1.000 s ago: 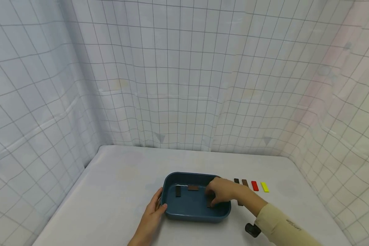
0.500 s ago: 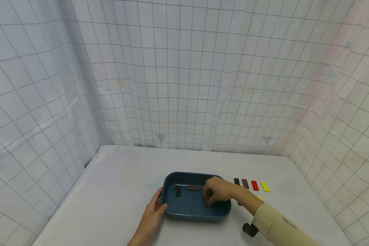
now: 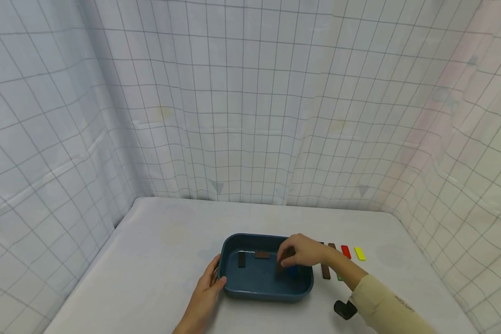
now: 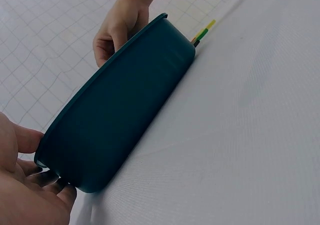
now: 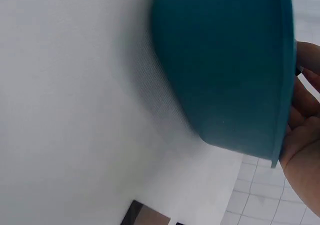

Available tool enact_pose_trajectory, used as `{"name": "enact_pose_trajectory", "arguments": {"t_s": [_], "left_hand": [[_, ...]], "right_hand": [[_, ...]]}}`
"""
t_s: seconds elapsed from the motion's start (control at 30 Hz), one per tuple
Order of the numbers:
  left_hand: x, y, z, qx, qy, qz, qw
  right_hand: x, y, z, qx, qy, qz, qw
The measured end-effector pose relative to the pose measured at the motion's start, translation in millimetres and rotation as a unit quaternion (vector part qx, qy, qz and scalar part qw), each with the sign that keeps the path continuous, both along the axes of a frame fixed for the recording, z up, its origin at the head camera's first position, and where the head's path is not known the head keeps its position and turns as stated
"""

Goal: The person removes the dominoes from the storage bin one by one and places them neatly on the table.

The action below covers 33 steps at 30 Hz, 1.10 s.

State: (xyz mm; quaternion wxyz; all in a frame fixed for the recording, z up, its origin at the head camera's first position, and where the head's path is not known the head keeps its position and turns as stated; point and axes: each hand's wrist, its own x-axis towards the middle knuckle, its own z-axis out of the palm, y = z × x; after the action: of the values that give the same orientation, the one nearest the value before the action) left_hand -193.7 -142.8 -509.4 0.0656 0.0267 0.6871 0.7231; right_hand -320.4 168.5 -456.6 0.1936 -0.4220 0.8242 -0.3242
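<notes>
Left hand point(image 3: 205, 291) grips the bin point(image 3: 254, 282) at its end; right hand point(image 3: 302, 251), over it, pinches what looks like a brown block point(image 3: 279, 270), blurred! Slack fingers could drop that askew; a left-hand tug could slide everything.

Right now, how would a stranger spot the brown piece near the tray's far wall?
On the white table sits a dark blue tray. Inside, near its far wall, lies the brown piece. It lies crosswise, unlike the black piece left of it.
</notes>
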Motion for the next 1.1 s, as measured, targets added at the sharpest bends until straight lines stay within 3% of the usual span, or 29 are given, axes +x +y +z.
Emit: {"name": "enact_pose_trajectory", "arguments": {"t_s": [0.23, 0.6, 1.1], "left_hand": [[0.4, 0, 1.1, -0.002, 0.001, 0.000, 1.0000], [-1.3, -1, -1.0, -0.002, -0.003, 0.000, 1.0000], [-1.2, -1, -0.4, -0.001, -0.011, 0.001, 0.9999]], "right_hand": [[6.6, 24, 9.3, -0.031, -0.052, -0.057, 0.997], [12.6, 65, 12.6, -0.063, -0.062, -0.106, 0.990], [23.9, 120, 10.9, -0.062, -0.081, -0.168, 0.981]]}}
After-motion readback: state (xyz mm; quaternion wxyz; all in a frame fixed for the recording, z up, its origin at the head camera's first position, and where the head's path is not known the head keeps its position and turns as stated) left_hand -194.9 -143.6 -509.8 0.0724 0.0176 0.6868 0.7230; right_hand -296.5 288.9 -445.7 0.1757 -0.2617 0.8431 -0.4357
